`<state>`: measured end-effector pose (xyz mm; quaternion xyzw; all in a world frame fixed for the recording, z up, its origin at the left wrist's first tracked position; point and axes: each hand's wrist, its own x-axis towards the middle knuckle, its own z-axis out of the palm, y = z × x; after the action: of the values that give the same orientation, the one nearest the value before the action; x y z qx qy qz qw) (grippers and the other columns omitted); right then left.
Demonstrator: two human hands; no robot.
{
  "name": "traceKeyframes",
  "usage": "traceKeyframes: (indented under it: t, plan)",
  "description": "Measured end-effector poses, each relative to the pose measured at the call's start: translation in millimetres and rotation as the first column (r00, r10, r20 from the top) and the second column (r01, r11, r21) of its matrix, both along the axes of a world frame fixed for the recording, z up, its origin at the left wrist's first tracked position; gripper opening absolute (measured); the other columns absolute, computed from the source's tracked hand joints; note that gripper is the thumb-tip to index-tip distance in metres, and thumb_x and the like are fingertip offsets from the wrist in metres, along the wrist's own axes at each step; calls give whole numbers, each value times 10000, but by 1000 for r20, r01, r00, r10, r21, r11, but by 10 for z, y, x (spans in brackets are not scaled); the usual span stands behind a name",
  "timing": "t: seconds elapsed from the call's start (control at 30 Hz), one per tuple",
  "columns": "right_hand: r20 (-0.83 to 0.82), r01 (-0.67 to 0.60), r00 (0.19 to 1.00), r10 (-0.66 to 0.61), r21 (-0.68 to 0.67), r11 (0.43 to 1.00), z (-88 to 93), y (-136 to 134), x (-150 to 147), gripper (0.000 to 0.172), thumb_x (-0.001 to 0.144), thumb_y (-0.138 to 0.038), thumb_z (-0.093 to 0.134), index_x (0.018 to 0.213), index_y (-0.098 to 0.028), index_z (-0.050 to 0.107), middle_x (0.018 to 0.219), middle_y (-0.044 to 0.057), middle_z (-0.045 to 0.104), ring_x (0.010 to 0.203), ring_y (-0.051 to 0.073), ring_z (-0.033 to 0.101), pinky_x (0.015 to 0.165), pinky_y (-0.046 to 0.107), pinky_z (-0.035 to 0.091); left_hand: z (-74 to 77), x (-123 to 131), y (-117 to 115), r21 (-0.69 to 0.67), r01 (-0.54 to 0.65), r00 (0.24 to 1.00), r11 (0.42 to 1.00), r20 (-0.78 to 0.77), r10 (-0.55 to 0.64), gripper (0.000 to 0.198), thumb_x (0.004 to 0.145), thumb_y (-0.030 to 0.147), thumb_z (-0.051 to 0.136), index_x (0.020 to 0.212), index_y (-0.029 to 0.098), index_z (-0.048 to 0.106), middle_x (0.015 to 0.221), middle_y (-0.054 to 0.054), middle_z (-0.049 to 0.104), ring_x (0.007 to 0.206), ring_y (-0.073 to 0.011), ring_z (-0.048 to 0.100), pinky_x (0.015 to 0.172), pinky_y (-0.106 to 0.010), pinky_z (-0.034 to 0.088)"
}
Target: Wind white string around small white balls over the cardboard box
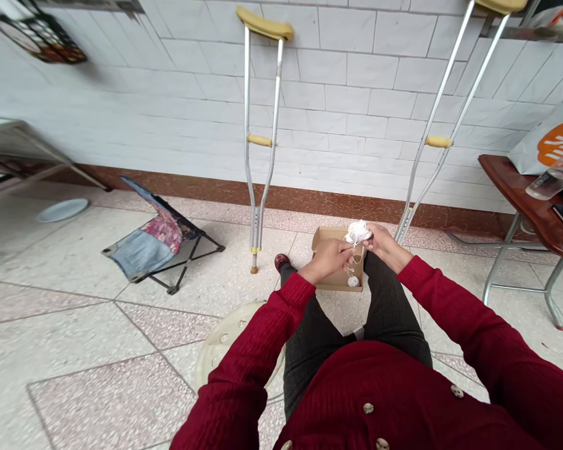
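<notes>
A small bundle of white yarn (pixel 358 231) is held up in front of my knees. My right hand (pixel 383 245) grips the bundle from its right side, fingers closed. At the bundle's lower left edge, my left hand (pixel 332 257) has its fingers pinched together on the white yarn. A loose strand hangs below both hands. Under them an open cardboard box (pixel 326 235) rests on the floor, with a small white ball (pixel 353 281) near its front edge. Whether a thin tool is among my fingers is too small to tell.
Two crutches (pixel 260 140) (pixel 438 142) lean on the tiled wall. A folding chair (pixel 143 251) stands at the left, with a pale plate-like disc (pixel 63 210) behind it. A perforated cream stool (pixel 218 340) is by my left leg. A brown table (pixel 511 181) carries a cup (pixel 548 183) and bag (pixel 539 134).
</notes>
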<state>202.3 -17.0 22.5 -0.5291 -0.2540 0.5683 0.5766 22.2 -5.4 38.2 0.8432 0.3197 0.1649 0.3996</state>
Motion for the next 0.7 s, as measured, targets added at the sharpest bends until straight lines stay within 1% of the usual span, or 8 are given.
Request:
traceKeyframes:
  t: [0.07,0.13,0.27,0.33,0.4,0.47,0.53,0.7]
  plan:
    - [-158,-54,986,56,20,998,167,52,-31,68,749,-204,560,792,-173,518,549,-29,549,357,49,412,300,139,239,-68,-49,-34,-138,14,994,990,112,2,370,913,361,468,639,155,607,549,10,622,486,-111,590,586,-222,424]
    - [-257,-118,958,126,44,992,315,28,-78,82,756,-190,553,833,-169,534,594,-18,571,372,49,412,300,138,238,-87,-98,-52,-215,30,978,976,207,15,372,912,376,482,646,146,603,586,2,635,484,-106,592,594,-226,442]
    - [-350,-200,911,220,93,975,538,-75,-148,84,789,-182,516,861,-156,549,620,-9,572,384,46,392,297,132,232,-16,-118,-71,-229,72,944,971,330,7,364,911,398,506,688,136,624,650,-15,657,537,-113,614,632,-237,466]
    - [-365,-198,904,221,102,975,626,-78,-132,92,795,-187,512,873,-158,549,622,-12,566,385,45,383,296,129,221,5,-93,-100,-225,76,933,971,359,10,367,912,415,505,704,138,625,668,-15,661,547,-111,610,635,-238,472]
    - [-358,-160,913,196,128,979,690,-37,-77,100,791,-194,522,885,-167,546,637,-16,569,388,42,381,300,130,215,-16,-69,-154,-243,70,934,967,357,22,383,908,431,506,687,139,618,653,-12,650,550,-110,602,619,-232,467]
    - [-306,-95,942,139,155,983,707,26,2,99,785,-212,540,878,-178,537,643,-22,567,391,42,387,308,138,219,-65,-66,-225,-287,63,941,956,337,39,397,901,438,512,659,138,605,632,-9,633,547,-109,590,600,-226,457]
    - [-222,-33,973,66,149,988,660,89,82,102,775,-239,564,851,-185,524,624,-30,553,391,46,394,314,150,225,-110,-100,-288,-340,57,945,939,321,59,401,895,442,517,647,137,592,614,-4,615,521,-104,571,570,-222,441]
    - [-70,126,991,-118,124,984,348,154,200,191,743,-313,617,818,-201,481,584,-41,540,389,60,444,327,162,261,-122,-304,-338,-399,65,952,915,299,63,401,900,454,509,670,137,593,621,-7,607,500,-100,554,559,-225,432]
